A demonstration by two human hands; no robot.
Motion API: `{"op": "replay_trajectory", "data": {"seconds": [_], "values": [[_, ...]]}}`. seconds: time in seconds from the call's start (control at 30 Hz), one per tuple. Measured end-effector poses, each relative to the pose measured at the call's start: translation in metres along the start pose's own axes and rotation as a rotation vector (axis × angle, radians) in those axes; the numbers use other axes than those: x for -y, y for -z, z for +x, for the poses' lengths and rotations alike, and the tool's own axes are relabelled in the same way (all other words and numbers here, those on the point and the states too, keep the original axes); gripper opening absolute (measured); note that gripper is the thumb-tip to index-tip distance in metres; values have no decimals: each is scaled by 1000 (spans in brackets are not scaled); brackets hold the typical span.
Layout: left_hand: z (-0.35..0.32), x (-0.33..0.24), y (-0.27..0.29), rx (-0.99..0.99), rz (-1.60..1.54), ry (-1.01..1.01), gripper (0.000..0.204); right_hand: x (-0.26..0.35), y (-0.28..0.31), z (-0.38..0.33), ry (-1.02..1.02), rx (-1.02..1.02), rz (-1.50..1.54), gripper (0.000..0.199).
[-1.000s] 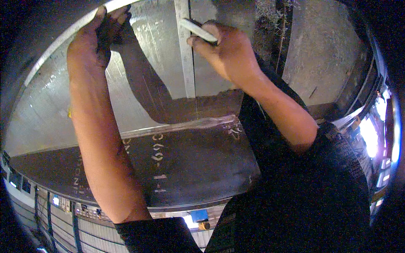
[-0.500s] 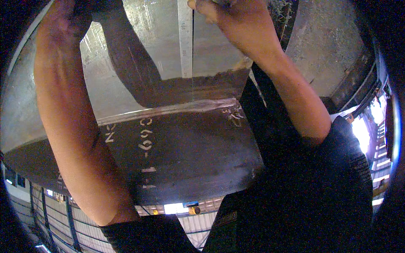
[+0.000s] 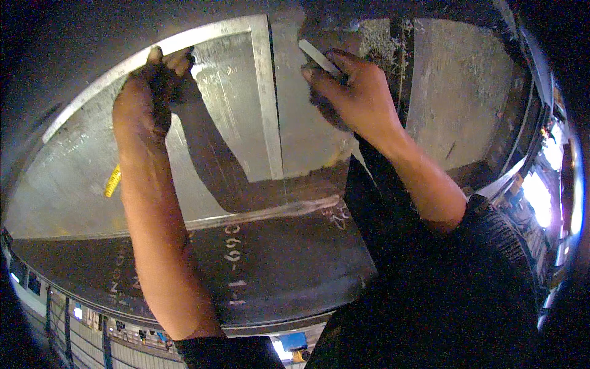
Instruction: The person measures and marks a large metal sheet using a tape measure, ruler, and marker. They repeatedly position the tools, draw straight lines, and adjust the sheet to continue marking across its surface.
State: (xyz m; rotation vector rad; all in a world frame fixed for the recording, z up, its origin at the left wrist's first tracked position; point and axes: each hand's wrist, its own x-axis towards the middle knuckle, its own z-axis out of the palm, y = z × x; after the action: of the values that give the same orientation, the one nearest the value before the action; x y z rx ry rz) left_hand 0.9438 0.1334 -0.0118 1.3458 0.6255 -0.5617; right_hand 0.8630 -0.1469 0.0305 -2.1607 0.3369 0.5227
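A steel square (image 3: 262, 74) lies on a grey metal plate (image 3: 227, 141), its long leg running left and its short leg pointing toward me. My left hand (image 3: 147, 101) has its fingers curled at the long leg, with a fingertip pressing on the metal; the palm side is in shadow. Right of the short leg, my right hand (image 3: 362, 95) grips a flat, pale marking stick (image 3: 316, 55), whose far end sticks out past the fingers. That stick is apart from the square in the picture.
Beside my left forearm shows a short yellow measuring-tape piece (image 3: 112, 181). A weld seam (image 3: 276, 210) crosses the metal nearer me, before a dark plate (image 3: 295, 258) with pale painted marks. A dark upright strip (image 3: 401, 74) stands right of my right hand.
The view has shifted, so the square's corner and both hands now show lower. My right hand, earlier at the short leg near the top edge, is now right of it with the stick visible.
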Motion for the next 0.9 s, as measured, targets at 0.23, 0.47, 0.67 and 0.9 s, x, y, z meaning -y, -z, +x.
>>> {"op": "replay_trajectory", "data": {"seconds": [0.23, 0.47, 0.67, 0.9], "values": [[-5, -1, -15, -120, -206, 25, 30, -16, 5, -12, 32, 22, -201, 32], [-15, -14, -21, -197, -185, 6, 28, -13, 1, -28, 56, 59, -130, 24], [-16, -20, -25, -208, -189, 9, 24, -1, 6, -59, 99, 237, -189, 26], [-15, -16, -21, -249, -293, 4, 17, 9, 13, -84, 309, 400, -260, 29]]}}
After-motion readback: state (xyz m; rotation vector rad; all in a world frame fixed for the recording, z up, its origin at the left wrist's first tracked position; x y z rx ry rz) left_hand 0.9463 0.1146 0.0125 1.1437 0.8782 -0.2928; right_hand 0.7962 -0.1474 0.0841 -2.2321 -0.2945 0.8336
